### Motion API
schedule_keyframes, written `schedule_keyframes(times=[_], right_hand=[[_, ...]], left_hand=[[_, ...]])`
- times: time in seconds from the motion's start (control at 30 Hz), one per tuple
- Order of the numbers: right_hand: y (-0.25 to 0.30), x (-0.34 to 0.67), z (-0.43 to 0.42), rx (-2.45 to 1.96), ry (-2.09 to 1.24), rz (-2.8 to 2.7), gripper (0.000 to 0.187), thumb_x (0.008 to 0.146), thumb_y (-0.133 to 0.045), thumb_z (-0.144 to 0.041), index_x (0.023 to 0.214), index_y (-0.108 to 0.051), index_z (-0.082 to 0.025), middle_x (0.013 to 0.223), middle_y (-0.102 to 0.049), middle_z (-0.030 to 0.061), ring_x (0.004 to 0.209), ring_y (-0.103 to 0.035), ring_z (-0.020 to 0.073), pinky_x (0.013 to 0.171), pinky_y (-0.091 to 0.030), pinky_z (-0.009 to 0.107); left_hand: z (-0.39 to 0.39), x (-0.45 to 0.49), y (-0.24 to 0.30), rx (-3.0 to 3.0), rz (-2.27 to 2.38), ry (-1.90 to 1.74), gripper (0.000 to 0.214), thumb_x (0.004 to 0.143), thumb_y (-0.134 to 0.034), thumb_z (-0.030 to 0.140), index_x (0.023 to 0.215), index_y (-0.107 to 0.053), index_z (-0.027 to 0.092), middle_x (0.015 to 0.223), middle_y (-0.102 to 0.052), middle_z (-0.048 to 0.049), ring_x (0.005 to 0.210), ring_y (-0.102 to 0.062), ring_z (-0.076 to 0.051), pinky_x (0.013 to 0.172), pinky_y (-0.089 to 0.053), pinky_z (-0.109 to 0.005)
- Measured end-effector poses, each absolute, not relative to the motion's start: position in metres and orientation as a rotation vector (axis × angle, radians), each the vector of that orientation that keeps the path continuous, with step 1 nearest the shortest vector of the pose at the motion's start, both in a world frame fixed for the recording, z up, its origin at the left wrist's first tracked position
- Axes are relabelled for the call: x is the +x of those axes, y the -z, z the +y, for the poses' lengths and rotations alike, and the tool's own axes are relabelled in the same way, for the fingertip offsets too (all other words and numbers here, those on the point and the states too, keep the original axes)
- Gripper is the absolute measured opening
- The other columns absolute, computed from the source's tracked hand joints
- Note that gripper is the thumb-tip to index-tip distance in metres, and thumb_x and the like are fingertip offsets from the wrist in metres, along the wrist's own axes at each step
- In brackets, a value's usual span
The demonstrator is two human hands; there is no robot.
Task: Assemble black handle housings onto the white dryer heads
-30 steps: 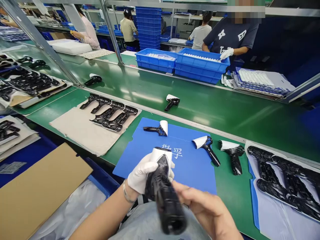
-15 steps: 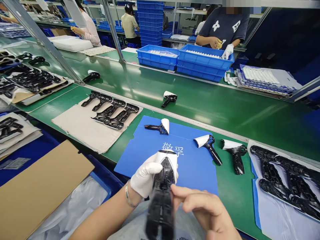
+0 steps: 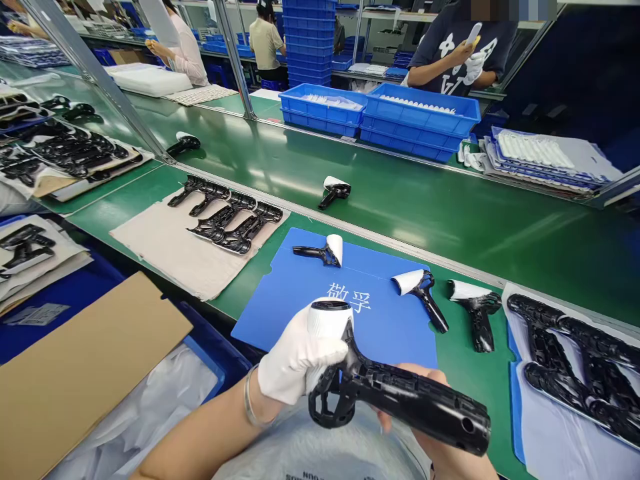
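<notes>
From the head camera, the left hand (image 3: 297,353), in a white cloth glove, is closed around the white sleeve (image 3: 327,320) of a glossy black plastic pistol-shaped housing (image 3: 400,393). The bare right hand (image 3: 440,463) lies partly hidden behind the housing's barrel, its fingers (image 3: 420,370) curled up around the far side, so the grip is only partly visible. The housing is held level just above a clear plastic bag (image 3: 320,453) at the person's lap.

Ahead, a blue corrugated sheet (image 3: 285,320) on the green conveyor mat (image 3: 450,233) carries two similar white-sleeved housings (image 3: 320,253), while a third (image 3: 475,310) lies on the mat just beside the sheet. Uncapped black housings lie in rows on a beige foam sheet (image 3: 150,243) to the left and on a pale sheet (image 3: 565,360) to the right.

To the left, a cardboard sheet (image 3: 85,360) rests on a blue bin (image 3: 210,353) lined with clear plastic. Across the belt, two blue crates (image 3: 323,110) (image 3: 423,113) hold rows of small white parts, beside a tall stack of empty-looking blue crates (image 3: 307,40). A co-worker (image 3: 460,60) behind them holds up a white part.
</notes>
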State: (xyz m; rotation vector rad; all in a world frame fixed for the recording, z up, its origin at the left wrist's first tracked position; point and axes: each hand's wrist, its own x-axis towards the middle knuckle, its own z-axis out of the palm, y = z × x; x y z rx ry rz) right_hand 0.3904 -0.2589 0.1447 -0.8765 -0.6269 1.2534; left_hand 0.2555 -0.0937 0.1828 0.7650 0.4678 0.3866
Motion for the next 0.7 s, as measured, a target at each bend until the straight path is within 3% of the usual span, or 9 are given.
schedule_keyframes(times=[0.1,0.17,0.27,0.33,0.5,0.7], right_hand=[[-0.145,0.384,-0.254,-0.690,-1.779,-0.472,0.077,0.089,-0.034,-0.083,0.082,-0.069,-0.015,0.068,-0.071,0.0093,0.052,-0.063,0.0137,0.051,-0.051,0.021],[-0.149,0.381,-0.250,-0.591,-1.946,-0.312,0.088,0.081,-0.032,-0.091,0.093,-0.069,-0.012,0.069,-0.072,0.0097,0.047,-0.062,0.0109,0.047,-0.048,0.017],[-0.152,0.376,-0.247,-0.567,-1.874,-0.186,0.072,0.080,-0.056,-0.080,0.107,-0.067,-0.014,0.073,-0.073,0.0058,0.049,-0.065,0.0100,0.046,-0.050,0.015],[-0.153,0.375,-0.248,-0.591,-1.774,-0.208,0.057,0.085,-0.064,-0.067,0.109,-0.066,-0.015,0.070,-0.072,0.0042,0.047,-0.065,0.0100,0.045,-0.050,0.015],[-0.155,0.374,-0.252,-0.714,-1.722,-0.382,0.053,0.083,-0.074,-0.056,0.116,-0.063,-0.015,0.078,-0.075,0.0079,0.056,-0.070,0.0130,0.051,-0.051,0.017],[-0.156,0.377,-0.254,-0.824,-1.642,-0.612,0.052,0.087,-0.073,-0.051,0.125,-0.059,-0.018,0.089,-0.074,0.0086,0.073,-0.069,0.0157,0.066,-0.052,0.025]], left_hand=[[-0.093,0.252,-0.176,0.890,0.507,-0.488,0.050,0.055,-0.088,0.017,0.099,-0.065,0.016,0.080,-0.069,-0.0019,0.070,-0.063,-0.017,0.066,-0.052,-0.029],[-0.092,0.250,-0.170,0.981,0.475,-0.602,0.065,0.052,-0.088,0.012,0.111,-0.062,0.020,0.095,-0.071,-0.0040,0.084,-0.067,-0.021,0.077,-0.054,-0.032],[-0.089,0.248,-0.164,1.107,0.372,-0.726,0.071,0.054,-0.088,0.005,0.116,-0.061,0.025,0.123,-0.069,-0.0062,0.116,-0.064,-0.027,0.102,-0.048,-0.040],[-0.088,0.246,-0.164,1.141,0.318,-0.754,0.068,0.057,-0.086,0.005,0.117,-0.062,0.027,0.133,-0.065,-0.0064,0.127,-0.059,-0.030,0.110,-0.043,-0.045],[-0.087,0.242,-0.171,1.141,0.253,-0.743,0.069,0.062,-0.090,0.017,0.124,-0.061,0.028,0.142,-0.060,-0.0089,0.132,-0.055,-0.034,0.114,-0.040,-0.050],[-0.089,0.242,-0.179,1.185,0.213,-0.776,0.072,0.058,-0.092,0.013,0.120,-0.062,0.033,0.139,-0.061,-0.0059,0.136,-0.052,-0.032,0.115,-0.040,-0.049]])
